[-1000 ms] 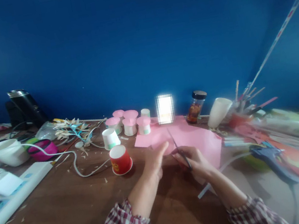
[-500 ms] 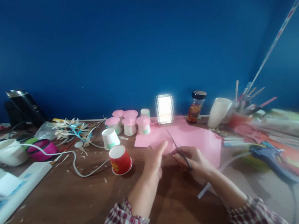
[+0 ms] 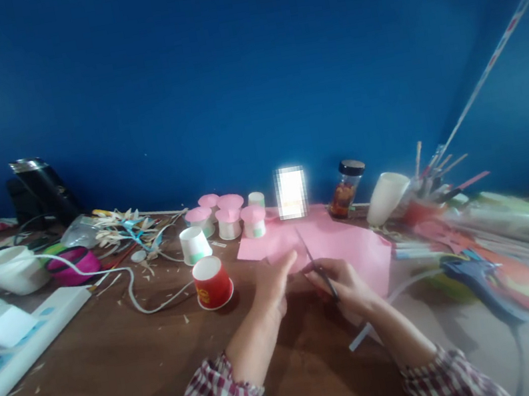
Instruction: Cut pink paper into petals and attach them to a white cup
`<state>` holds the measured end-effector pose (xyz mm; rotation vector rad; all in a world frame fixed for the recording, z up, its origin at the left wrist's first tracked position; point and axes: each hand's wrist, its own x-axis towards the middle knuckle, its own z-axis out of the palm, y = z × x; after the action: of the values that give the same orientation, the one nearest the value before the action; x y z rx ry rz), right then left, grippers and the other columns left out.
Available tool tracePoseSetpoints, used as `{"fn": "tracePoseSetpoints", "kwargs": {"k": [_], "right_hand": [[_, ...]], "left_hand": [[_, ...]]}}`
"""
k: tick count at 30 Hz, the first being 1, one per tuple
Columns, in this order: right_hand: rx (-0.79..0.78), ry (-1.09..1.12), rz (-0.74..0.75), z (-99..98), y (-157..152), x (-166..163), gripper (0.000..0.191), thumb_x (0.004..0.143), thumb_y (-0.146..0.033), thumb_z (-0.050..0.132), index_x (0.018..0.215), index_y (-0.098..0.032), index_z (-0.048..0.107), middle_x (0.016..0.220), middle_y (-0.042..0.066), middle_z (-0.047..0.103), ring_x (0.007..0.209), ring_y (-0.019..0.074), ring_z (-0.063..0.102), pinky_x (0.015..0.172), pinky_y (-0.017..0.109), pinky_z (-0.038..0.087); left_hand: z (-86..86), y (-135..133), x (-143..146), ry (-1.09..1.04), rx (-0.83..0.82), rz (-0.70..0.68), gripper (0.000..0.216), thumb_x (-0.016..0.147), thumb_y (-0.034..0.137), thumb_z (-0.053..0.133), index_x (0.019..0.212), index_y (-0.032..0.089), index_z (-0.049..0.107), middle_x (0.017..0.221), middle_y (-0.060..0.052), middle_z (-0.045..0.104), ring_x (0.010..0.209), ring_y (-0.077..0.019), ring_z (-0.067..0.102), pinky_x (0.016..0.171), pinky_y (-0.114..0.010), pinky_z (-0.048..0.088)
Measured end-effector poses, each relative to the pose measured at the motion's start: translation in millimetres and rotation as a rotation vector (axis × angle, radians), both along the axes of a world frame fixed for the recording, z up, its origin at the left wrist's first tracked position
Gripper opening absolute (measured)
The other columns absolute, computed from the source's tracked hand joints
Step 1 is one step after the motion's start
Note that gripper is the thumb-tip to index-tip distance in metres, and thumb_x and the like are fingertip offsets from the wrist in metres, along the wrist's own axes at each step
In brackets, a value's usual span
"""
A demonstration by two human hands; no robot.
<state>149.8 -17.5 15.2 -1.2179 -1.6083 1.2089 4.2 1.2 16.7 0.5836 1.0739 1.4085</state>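
My right hand (image 3: 342,283) is closed around the handles of a pair of scissors (image 3: 318,269), whose narrow dark blade points away and to the left over pink paper (image 3: 352,237). Close by on the left, my left hand (image 3: 275,285) grips the near edge of the pink paper, thumb laid on top and the other fingers mostly hidden beneath. To the left of that hand stands a red paper cup (image 3: 212,282), and behind it a white paper cup (image 3: 194,245). Several small cups with pink paper tops (image 3: 230,205) are grouped farther back.
At right lie a glue gun (image 3: 474,271) and a blurred pile of plastic-wrapped material. A lidded jar (image 3: 344,191) and a white cup (image 3: 389,197) are near the blue wall. A power strip (image 3: 39,337) with a white cable lies left; paper scraps dot the brown table (image 3: 123,384).
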Motion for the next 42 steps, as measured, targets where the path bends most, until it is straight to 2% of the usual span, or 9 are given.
{"fn": "tracePoseSetpoints", "kwargs": {"k": [9, 18, 26, 32, 42], "right_hand": [[0.031, -0.005, 0.015, -3.1, 2.5, 1.9, 0.039, 0.08, -0.047, 0.063, 0.095, -0.011, 0.068, 0.053, -0.002, 0.054, 0.047, 0.0113, 0.049, 0.045, 0.022, 0.039], [0.022, -0.005, 0.002, 1.3, 0.9, -0.5, 0.038, 0.08, -0.046, 0.063, 0.093, -0.01, 0.067, 0.051, -0.002, 0.052, 0.046, 0.0112, 0.048, 0.044, 0.022, 0.038], [0.04, -0.031, 0.003, 1.4, 0.8, -0.6, 0.037, 0.08, -0.045, 0.063, 0.093, -0.01, 0.067, 0.051, -0.003, 0.052, 0.045, 0.0105, 0.047, 0.043, 0.022, 0.037], [0.024, -0.019, 0.007, 0.9, 1.0, -1.6, 0.039, 0.08, -0.045, 0.063, 0.094, -0.009, 0.067, 0.049, -0.003, 0.053, 0.043, 0.0102, 0.047, 0.043, 0.021, 0.037], [0.022, 0.002, 0.021, -0.8, 1.6, 0.8, 0.038, 0.08, -0.045, 0.064, 0.095, -0.01, 0.067, 0.052, -0.003, 0.053, 0.046, 0.0102, 0.048, 0.044, 0.021, 0.038]], "left_hand": [[3.6, -0.3, -0.4, -0.025, 0.025, 0.004, 0.03, 0.056, 0.025, 0.079, 0.079, 0.01, 0.067, 0.068, -0.005, 0.068, 0.058, -0.0156, 0.062, 0.048, -0.024, 0.041], [2.5, 0.0, -0.2, -0.003, 0.003, 0.041, 0.035, 0.055, 0.027, 0.08, 0.082, 0.011, 0.065, 0.073, -0.006, 0.068, 0.061, -0.016, 0.062, 0.048, -0.023, 0.04], [2.7, 0.4, -0.2, 0.012, -0.001, 0.041, 0.031, 0.058, 0.026, 0.078, 0.082, 0.011, 0.067, 0.076, -0.008, 0.07, 0.064, -0.0173, 0.063, 0.049, -0.024, 0.041], [1.2, 0.8, -0.7, 0.011, -0.003, 0.028, 0.037, 0.056, 0.027, 0.079, 0.087, 0.01, 0.066, 0.081, -0.009, 0.07, 0.066, -0.0172, 0.063, 0.05, -0.024, 0.041], [3.1, -2.0, -0.8, 0.009, -0.018, 0.01, 0.035, 0.055, 0.027, 0.08, 0.083, 0.01, 0.067, 0.074, -0.008, 0.069, 0.062, -0.0176, 0.063, 0.05, -0.025, 0.043]]}}
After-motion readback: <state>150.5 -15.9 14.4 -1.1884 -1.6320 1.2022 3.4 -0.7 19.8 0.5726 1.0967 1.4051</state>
